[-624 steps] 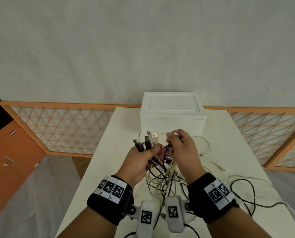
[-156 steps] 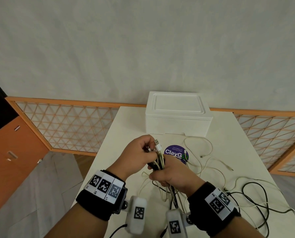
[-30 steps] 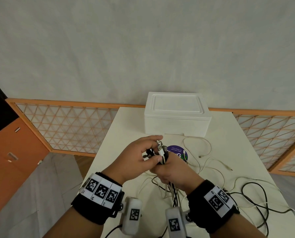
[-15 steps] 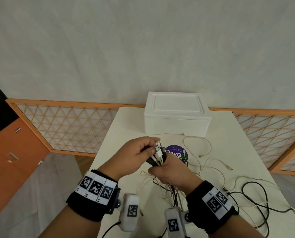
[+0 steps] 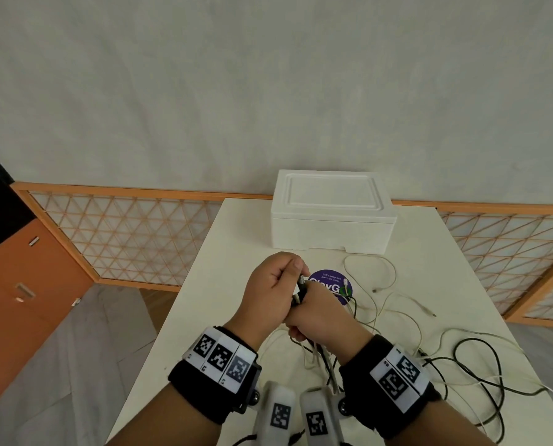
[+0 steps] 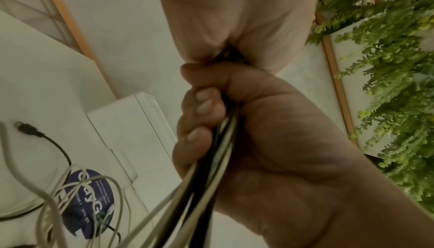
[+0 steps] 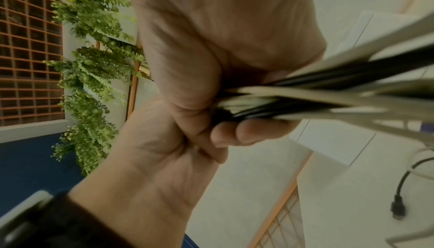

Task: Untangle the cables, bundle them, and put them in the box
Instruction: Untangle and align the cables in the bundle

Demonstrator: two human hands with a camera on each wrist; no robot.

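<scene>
Where the two hands meet at lower centre of the head view, the cable bundle [image 5: 301,292] sits gripped between them, above the table [image 5: 223,284] and just in front of the purple round sticker [image 5: 328,281]. Its long axis runs roughly up-down in frame: plug ends point up and away toward the box [image 5: 331,214], loose tails drop toward the lower edge. The right hand [image 5: 317,313] is clenched round the black and white strands below the plugs; the left-wrist view shows its fingers [image 6: 199,137] curled tight on them. The left hand [image 5: 273,284] is curled over the plug ends at the top, thumb and fingers pinching them, touching the right hand. In the right-wrist view the strands fan out blurred toward the right edge of frame.

Loose cables [image 5: 461,358], black and white, sprawl on the table to lower right of the hands, some looping across the sticker; a thin white cable [image 5: 387,278] curves at centre right just before the box. The box is white foam, lid on, at the far end of the table, centre frame.

The table is off-white, narrow, running away from the viewer. Behind it is a plain grey-white wall [image 5: 268,91] with an orange-framed lattice panel [image 5: 124,233] along its base, left and right. An orange cabinet [image 5: 21,284] stands at far left on a grey floor [image 5: 75,365]. The wrist views show hanging green foliage [image 6: 387,85].
</scene>
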